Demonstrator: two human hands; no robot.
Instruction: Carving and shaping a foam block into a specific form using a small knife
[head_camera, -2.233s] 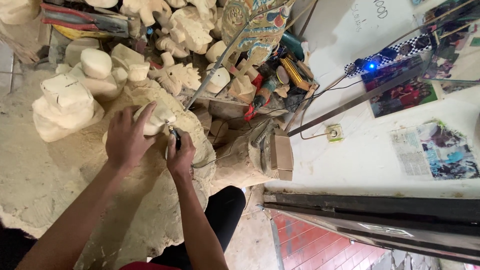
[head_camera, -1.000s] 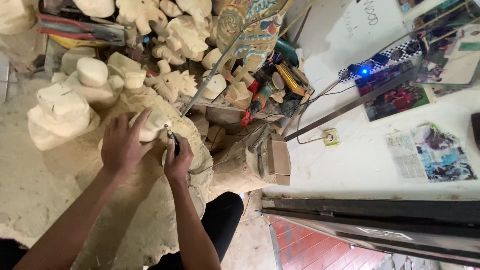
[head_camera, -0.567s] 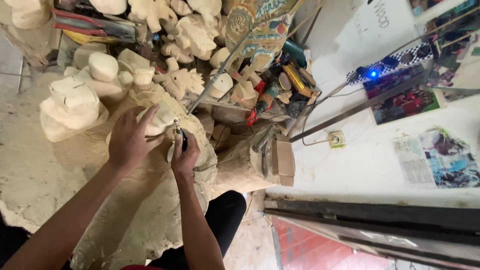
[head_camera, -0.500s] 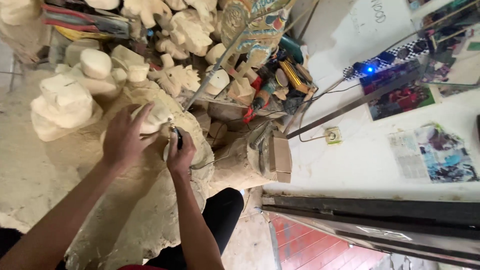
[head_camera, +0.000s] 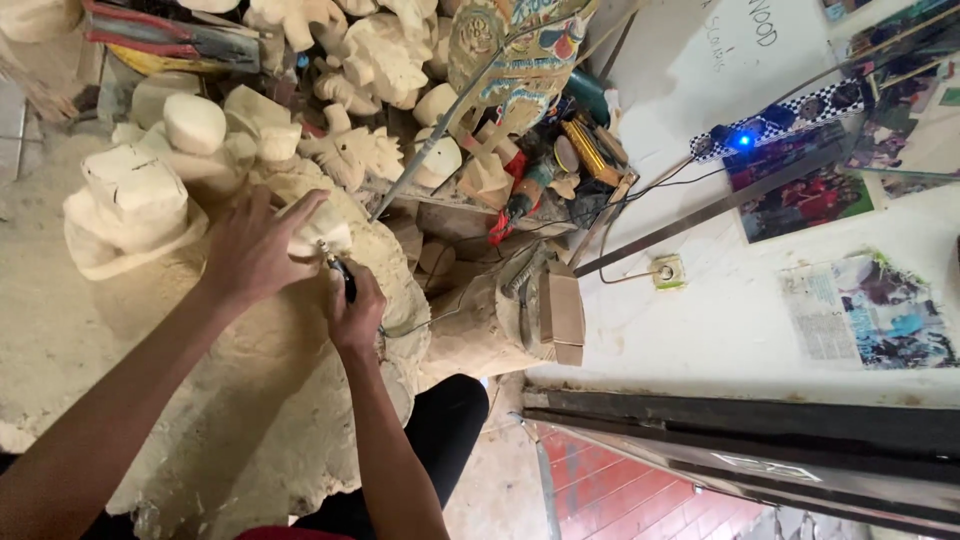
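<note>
A small pale wooden carving (head_camera: 318, 232) rests on a sawdust-covered mound (head_camera: 250, 400). My left hand (head_camera: 252, 250) wraps over the carving from the left and holds it down. My right hand (head_camera: 353, 308) grips a slim black rotary carving tool (head_camera: 340, 274) whose tip meets the carving just below my left fingers. A thin cord runs from the tool toward the right. Both forearms reach in from the bottom left.
Several unpainted pale wooden carvings (head_camera: 135, 200) are stacked to the left and behind. A painted mask (head_camera: 520, 50) and a heap of tools (head_camera: 560, 170) lie further back. A wooden block (head_camera: 560, 315) stands to the right, with a wall socket (head_camera: 667, 271) and posters beyond.
Both hands stay on the carving and tool with only small shifts. The view wobbles slightly as my head moves.
</note>
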